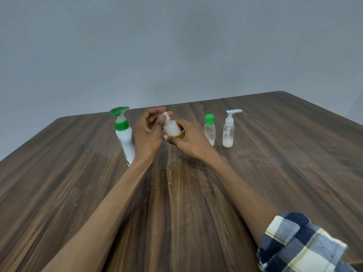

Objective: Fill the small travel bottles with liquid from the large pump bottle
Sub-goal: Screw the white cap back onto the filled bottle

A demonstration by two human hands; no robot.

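Dark wood-grain worktop (pixel 196 203) carries everything in the head view. Near its far edge, the right hand (pixel 188 142) grasps a small travel bottle (pixel 171 128) of milky liquid around its lower body, tilted, while the left hand (pixel 146 134) pinches its cap (pixel 164 115) between thumb and fingers (pixel 161 120). The large pump bottle (pixel 124 138), white with a green pump, stands just behind the left wrist, partly hidden by it. To the right stand a green-capped bottle (pixel 209 129) and a clear pump bottle (pixel 228 130), near each other. A plaid sleeve (pixel 298 244) covers the right upper arm.
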